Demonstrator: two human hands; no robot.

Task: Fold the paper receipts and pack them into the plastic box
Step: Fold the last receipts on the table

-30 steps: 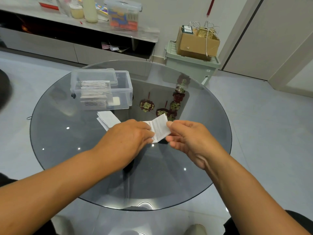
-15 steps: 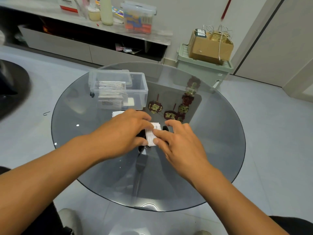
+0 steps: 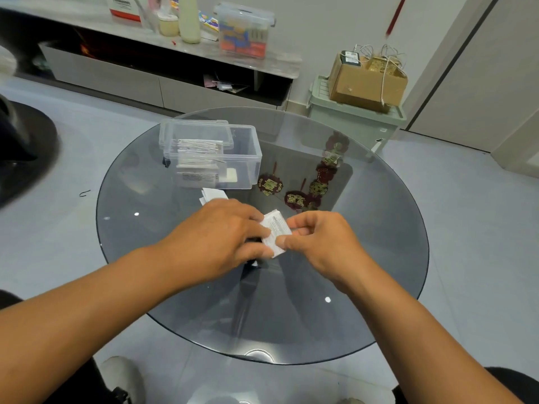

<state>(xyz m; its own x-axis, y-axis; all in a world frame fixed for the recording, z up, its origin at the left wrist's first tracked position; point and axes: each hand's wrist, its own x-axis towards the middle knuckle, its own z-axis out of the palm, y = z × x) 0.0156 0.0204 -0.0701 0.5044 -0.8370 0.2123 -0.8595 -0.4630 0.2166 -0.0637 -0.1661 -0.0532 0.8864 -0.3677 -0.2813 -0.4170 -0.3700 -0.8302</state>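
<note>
Single head view: high, angled forward-down over round glass table (image 3: 379,258), near; room beyond.

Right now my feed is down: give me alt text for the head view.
Both hands, left hand and right hand, pinch a small folded receipt above a round glass table. Behind them stands an open clear plastic box already holding folded receipts, with loose white papers lying just in front of it.
</note>
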